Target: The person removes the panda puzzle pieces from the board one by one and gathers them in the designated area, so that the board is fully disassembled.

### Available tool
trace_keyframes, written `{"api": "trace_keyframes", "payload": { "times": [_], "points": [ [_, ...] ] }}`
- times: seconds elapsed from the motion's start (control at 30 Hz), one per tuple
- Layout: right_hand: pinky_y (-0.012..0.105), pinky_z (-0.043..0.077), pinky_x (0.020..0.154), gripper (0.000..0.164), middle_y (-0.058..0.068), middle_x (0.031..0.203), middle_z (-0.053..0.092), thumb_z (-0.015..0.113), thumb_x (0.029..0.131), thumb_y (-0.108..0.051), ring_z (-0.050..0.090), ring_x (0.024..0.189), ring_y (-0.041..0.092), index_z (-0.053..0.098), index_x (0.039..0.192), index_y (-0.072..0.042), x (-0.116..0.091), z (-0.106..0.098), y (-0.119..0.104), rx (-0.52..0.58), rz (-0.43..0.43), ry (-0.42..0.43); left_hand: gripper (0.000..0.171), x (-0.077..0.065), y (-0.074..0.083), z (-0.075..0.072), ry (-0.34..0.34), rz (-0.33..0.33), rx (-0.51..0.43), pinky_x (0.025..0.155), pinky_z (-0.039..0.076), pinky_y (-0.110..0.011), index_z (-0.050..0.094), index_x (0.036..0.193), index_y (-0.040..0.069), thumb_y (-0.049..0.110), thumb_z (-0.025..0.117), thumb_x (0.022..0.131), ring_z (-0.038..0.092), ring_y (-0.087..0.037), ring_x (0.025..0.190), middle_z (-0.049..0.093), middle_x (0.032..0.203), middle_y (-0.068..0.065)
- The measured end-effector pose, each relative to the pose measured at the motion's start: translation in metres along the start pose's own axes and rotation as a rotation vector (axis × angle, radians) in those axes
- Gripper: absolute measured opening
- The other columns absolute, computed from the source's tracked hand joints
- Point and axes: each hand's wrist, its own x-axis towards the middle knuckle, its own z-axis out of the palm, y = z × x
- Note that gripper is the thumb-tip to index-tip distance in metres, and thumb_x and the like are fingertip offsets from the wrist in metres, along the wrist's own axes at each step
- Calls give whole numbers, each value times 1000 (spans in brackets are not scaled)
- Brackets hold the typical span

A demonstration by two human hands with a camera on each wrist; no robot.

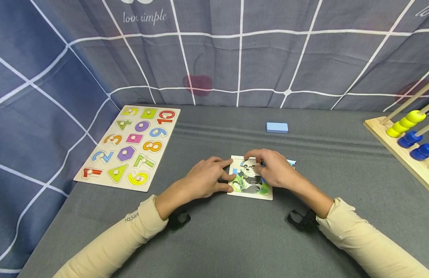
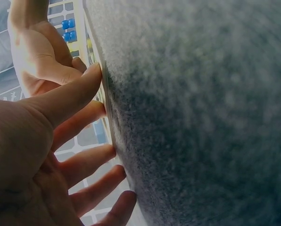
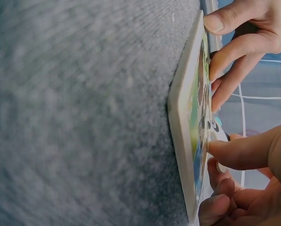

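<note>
The left hand (image 1: 207,177) has its fingers spread, their tips resting along the left edge of a small panda puzzle board (image 1: 251,196). The right hand (image 1: 275,168) pinches a panda-head piece (image 3: 218,134) between thumb and forefinger; in the right wrist view the piece stands up from the picture, above the board's far right part. The board lies flat near the middle of the bench (image 1: 214,239), its pale rim around a panda scene with green ground. Just beyond its right edge, partly hidden by the right hand, a blue-and-white flat item (image 1: 293,163) lies on the bench.

Both arms wear beige sleeves (image 1: 117,239), with a black mount (image 1: 303,220) showing at each wrist.

Farther out, a light blue block (image 1: 277,127) lies near the bench's far edge. A number board (image 1: 138,148) slants across the far left corner, filled with knobbed numerals and coloured shapes. By the right edge stands a wooden bead frame (image 1: 395,146) with yellow and blue beads, cut off by the view. A blue-grey curtain (image 1: 263,63) with white grid lines hangs behind the far edge.
</note>
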Motion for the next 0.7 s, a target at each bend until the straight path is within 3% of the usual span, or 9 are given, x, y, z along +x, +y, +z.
{"api": "trace_keyframes", "payload": {
  "times": [0.33, 0.7],
  "points": [
    [32, 36, 56, 34, 1, 75, 54, 59, 85, 7, 42, 57, 14, 71, 114, -7, 0, 1, 2, 128, 19, 11, 39, 0, -1, 1, 6, 9, 2, 97, 43, -51, 72, 124, 24, 39, 73, 88, 43, -28, 134, 43, 152, -5],
    [29, 40, 60, 33, 7, 86, 58, 63, 85, 5, 48, 64, 18, 70, 117, -2, -11, -4, 6, 315, 66, 50, 40, 0, 0, 0, 2, 0, -4, 97, 43, -51, 71, 124, 24, 40, 73, 88, 43, -28, 134, 42, 153, -5]
  ]
}}
